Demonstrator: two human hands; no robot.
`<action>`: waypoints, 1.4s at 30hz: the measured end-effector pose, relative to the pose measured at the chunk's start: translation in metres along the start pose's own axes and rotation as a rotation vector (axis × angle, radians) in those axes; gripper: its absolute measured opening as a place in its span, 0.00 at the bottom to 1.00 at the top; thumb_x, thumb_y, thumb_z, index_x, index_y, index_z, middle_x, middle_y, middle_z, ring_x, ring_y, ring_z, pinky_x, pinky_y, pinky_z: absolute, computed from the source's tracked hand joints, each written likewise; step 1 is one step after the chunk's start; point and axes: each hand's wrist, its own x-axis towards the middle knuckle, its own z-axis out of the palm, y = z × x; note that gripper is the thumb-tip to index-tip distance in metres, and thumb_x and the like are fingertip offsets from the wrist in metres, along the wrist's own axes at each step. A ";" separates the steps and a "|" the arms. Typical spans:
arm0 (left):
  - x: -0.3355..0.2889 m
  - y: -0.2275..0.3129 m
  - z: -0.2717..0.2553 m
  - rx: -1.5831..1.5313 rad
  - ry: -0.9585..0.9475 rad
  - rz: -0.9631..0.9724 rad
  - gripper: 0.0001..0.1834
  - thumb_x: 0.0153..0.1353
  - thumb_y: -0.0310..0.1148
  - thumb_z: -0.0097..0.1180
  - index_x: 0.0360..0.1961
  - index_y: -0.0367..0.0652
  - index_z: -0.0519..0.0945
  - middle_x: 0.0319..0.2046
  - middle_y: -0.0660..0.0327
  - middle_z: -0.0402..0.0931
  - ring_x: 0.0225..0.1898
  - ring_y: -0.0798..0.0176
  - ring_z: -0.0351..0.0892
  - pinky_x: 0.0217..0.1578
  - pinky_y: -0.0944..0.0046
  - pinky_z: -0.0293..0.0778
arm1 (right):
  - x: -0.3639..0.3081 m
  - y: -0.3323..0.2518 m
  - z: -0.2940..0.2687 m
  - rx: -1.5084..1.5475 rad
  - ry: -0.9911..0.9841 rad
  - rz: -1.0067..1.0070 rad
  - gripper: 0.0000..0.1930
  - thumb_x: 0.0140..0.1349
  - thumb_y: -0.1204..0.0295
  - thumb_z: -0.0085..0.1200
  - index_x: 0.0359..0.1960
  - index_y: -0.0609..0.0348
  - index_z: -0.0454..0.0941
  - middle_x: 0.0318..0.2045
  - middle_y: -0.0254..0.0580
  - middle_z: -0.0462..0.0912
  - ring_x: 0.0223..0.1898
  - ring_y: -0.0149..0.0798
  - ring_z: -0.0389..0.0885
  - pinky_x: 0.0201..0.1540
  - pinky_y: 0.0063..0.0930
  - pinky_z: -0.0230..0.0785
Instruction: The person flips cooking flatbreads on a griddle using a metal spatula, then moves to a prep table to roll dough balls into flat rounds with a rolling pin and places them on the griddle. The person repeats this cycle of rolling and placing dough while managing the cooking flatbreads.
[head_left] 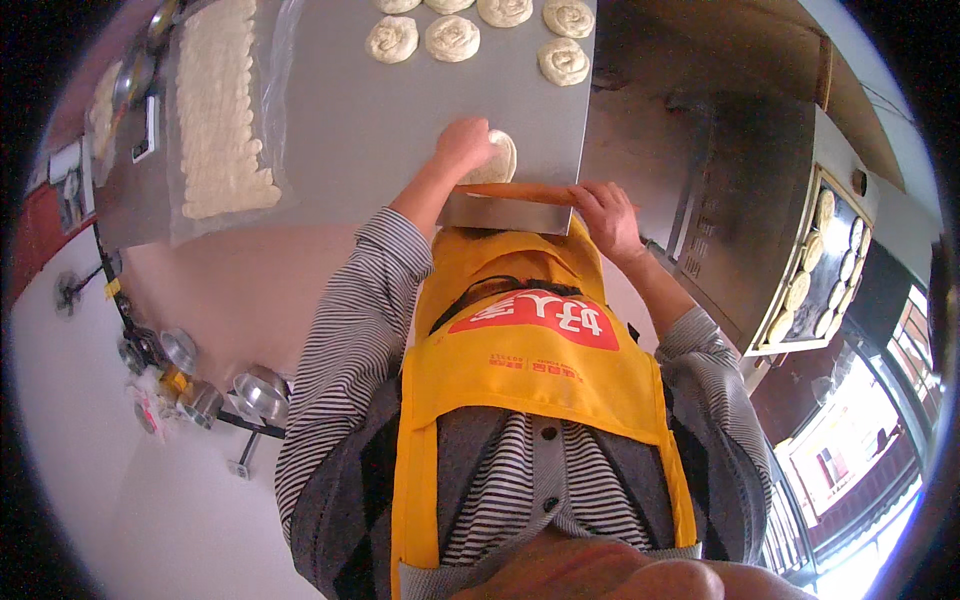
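A flattened round of dough [502, 160] lies near the front edge of the steel worktable [370, 120]. My left hand [467, 145] is closed at its upper left side, the fingertips partly hidden against the dough. Just below the dough, a wooden rolling pin [520, 190] lies crosswise along the table's front edge. Its right end is in my right hand [607, 213], fingers wrapped round it. Several coiled dough rounds [453, 38] sit farther back on the table, two of them by the right edge.
On the left, a long sheet of joined dough strips [220, 110] rests on clear plastic [275, 110]. At the right stands a metal oven-like unit [745, 200], with a tray [815, 270] of round flatbreads on it. Metal bowls [262, 398] stand at lower left.
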 end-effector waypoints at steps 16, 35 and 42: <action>-0.105 -0.078 0.030 -0.253 0.815 -0.100 0.31 0.64 0.37 0.61 0.63 0.32 0.67 0.52 0.46 0.75 0.56 0.45 0.74 0.56 0.49 0.71 | 0.041 -0.012 0.009 -0.032 0.123 0.036 0.17 0.60 0.72 0.60 0.52 0.54 0.79 0.45 0.46 0.82 0.46 0.51 0.79 0.49 0.45 0.75; -0.081 -0.085 0.065 0.118 0.713 0.158 0.36 0.69 0.50 0.50 0.68 0.32 0.63 0.71 0.43 0.56 0.74 0.38 0.50 0.70 0.33 0.45 | 0.111 -0.009 0.087 -0.077 0.213 -0.080 0.26 0.62 0.63 0.59 0.60 0.55 0.71 0.50 0.45 0.79 0.50 0.49 0.79 0.53 0.46 0.73; 0.000 -0.079 0.002 0.216 0.887 -0.002 0.38 0.64 0.49 0.57 0.66 0.32 0.64 0.71 0.45 0.56 0.73 0.38 0.51 0.66 0.31 0.52 | 0.167 0.013 0.061 -0.033 -0.070 -0.061 0.25 0.61 0.61 0.61 0.58 0.53 0.73 0.49 0.46 0.80 0.51 0.51 0.79 0.52 0.45 0.74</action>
